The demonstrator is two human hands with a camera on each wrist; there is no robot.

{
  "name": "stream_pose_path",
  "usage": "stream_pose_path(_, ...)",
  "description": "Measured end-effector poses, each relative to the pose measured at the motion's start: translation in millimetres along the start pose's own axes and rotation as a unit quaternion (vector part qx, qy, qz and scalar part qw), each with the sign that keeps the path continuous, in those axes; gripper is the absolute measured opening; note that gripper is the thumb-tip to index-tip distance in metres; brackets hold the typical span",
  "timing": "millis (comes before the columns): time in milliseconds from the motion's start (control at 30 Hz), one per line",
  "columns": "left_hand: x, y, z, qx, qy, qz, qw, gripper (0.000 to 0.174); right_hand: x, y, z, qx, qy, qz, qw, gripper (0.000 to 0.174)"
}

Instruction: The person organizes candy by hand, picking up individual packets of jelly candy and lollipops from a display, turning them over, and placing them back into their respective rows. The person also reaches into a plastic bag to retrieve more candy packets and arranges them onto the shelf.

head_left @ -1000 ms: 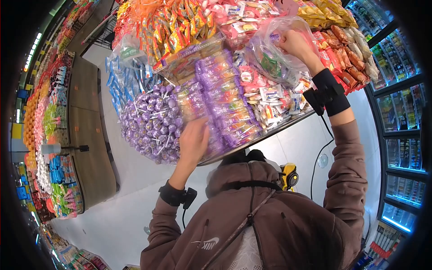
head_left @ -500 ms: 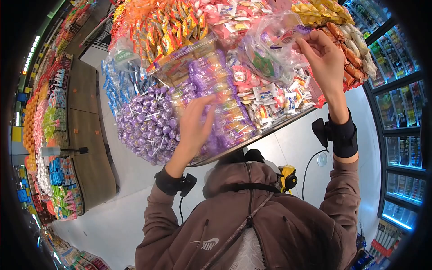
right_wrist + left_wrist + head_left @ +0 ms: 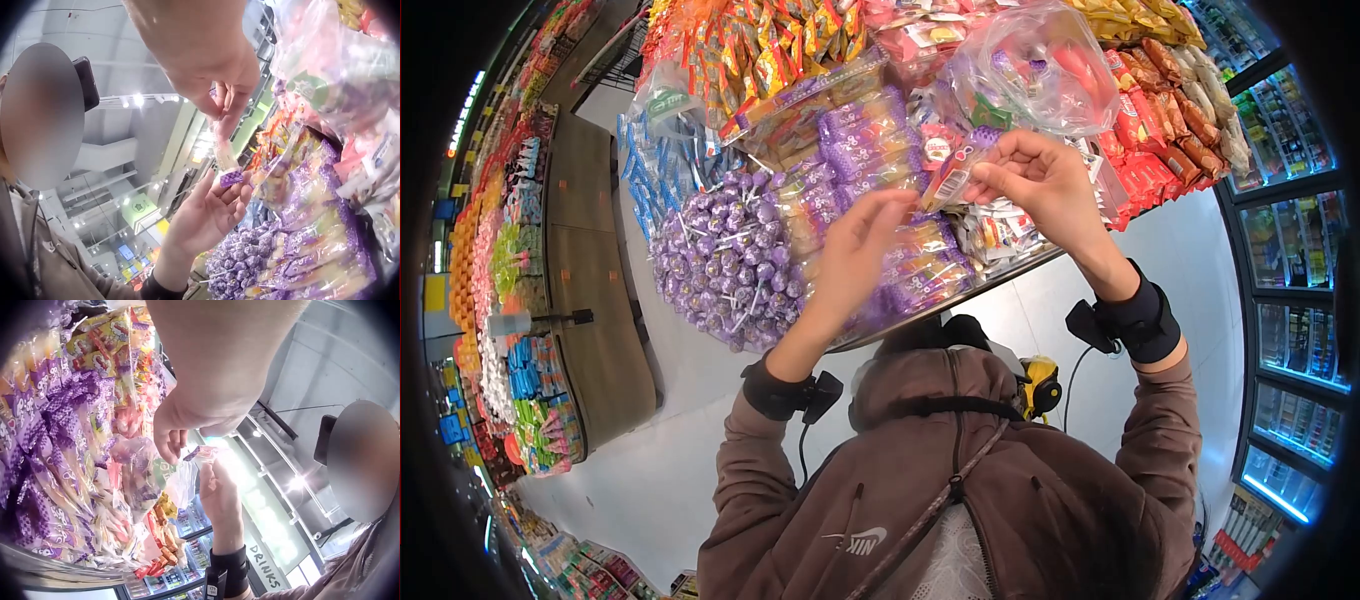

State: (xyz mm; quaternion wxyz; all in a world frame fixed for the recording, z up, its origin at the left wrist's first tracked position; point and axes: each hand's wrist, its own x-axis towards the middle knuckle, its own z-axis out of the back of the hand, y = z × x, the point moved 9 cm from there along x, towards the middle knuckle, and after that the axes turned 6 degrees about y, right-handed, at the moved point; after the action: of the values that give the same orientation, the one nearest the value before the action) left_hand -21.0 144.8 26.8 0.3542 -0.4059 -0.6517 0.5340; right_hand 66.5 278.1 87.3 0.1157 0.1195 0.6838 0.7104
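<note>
Right hand (image 3: 1045,190): fingers (image 3: 228,106) pressed together, pinching the top end of a long candy packet (image 3: 948,178). Left hand (image 3: 855,255): fingers (image 3: 225,194) loosely curled and slightly spread, tips touching the packet's purple bottom end. The packet hangs between the two sets of fingers, above the heaped sweets. A clear plastic bag (image 3: 1040,70) lies just beyond the right fingers on the heap. Purple lollipops (image 3: 720,260) are left of the left fingers, and purple candy packs (image 3: 870,150) lie beyond them.
</note>
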Motion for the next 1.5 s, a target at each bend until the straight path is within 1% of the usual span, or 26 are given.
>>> stream_pose_path(33,-1.7,4.9,1.5,-0.026,-0.002,0.023,0.999,0.031,2.3,-3.1,-3.8,0.001,0.015,-0.011,1.0,0.007)
stream_pose_path(100,-6.3,12.8,2.7,-0.077,-0.006,0.068,0.995,0.036,8.5,-5.4,-11.9,0.044,0.033,-0.003,0.998,0.007)
stream_pose_path(133,-8.4,16.8,0.3,-0.124,0.009,0.095,0.988,0.036,11.4,-6.2,-15.5,0.065,0.041,0.001,0.997,0.008)
stream_pose_path(200,-13.3,22.7,-4.4,-0.216,0.04,0.146,0.964,0.036,16.7,-6.6,-24.1,0.053,0.075,-0.001,0.996,0.007)
stream_pose_path(300,-24.9,24.2,-5.5,-0.326,0.087,0.192,0.921,0.033,23.9,-6.7,-35.9,0.053,0.113,0.007,0.992,0.008)
stream_pose_path(400,-32.8,22.8,4.9,-0.287,0.056,0.177,0.94,0.032,28.1,-7.3,-43.7,0.078,0.146,0.012,0.986,0.006)
stream_pose_path(433,-34.3,24.5,9.1,-0.293,0.041,0.171,0.94,0.027,30.1,-10.0,-44.3,0.064,0.149,0.023,0.987,0.009)
stream_pose_path(533,-36.6,16.7,21.8,-0.219,-0.026,0.128,0.967,0.021,31.9,-28.3,-46.5,0.121,0.132,-0.014,0.984,0.015)
stream_pose_path(567,-37.4,15.1,26.5,-0.174,-0.045,0.113,0.977,0.019,31.3,-36.9,-46.0,0.168,0.117,-0.038,0.978,0.017)
stream_pose_path(633,-40.1,10.2,36.3,-0.081,-0.083,0.083,0.99,0.016,28.5,-52.9,-45.1,0.261,0.085,-0.087,0.958,0.022)
stream_pose_path(733,-43.7,2.9,38.9,0.0,-0.099,0.068,0.993,0.015,25.3,-70.0,-41.8,0.353,0.037,-0.181,0.917,0.03)
stream_pose_path(767,-44.3,3.0,38.8,-0.006,-0.104,0.066,0.992,0.015,25.1,-74.1,-41.2,0.391,0.047,-0.171,0.903,0.032)
stream_pose_path(867,-45.9,6.0,38.4,-0.016,-0.111,0.064,0.992,0.013,25.3,-71.5,-45.9,0.238,0.087,-0.142,0.957,0.032)
stream_pose_path(967,-45.4,10.4,37.6,-0.016,-0.106,0.062,0.992,0.013,25.9,-65.5,-53.2,0.196,0.115,-0.124,0.966,0.029)
stream_pose_path(1167,-41.7,13.5,35.1,-0.03,-0.105,0.058,0.992,0.013,27.6,-74.9,-50.1,0.196,0.118,-0.141,0.963,0.027)
stream_pose_path(1300,-38.8,14.4,38.0,-0.011,-0.117,0.06,0.991,0.014,29.9,-71.7,-45.8,0.197,0.111,-0.126,0.966,0.024)
stream_pose_path(1367,-35.5,11.4,45.6,0.007,-0.153,0.047,0.987,0.016,30.5,-70.0,-46.6,0.209,0.116,-0.11,0.965,0.021)
stream_pose_path(1433,-32.0,3.5,62.9,0.03,-0.215,0.028,0.976,0.019,27.3,-74.8,-52.0,0.196,0.128,-0.123,0.964,0.019)
stream_pose_path(1500,-27.2,3.5,77.0,0.023,-0.24,0.038,0.97,0.021,21.3,-76.5,-62.2,0.203,0.152,-0.15,0.956,0.02)
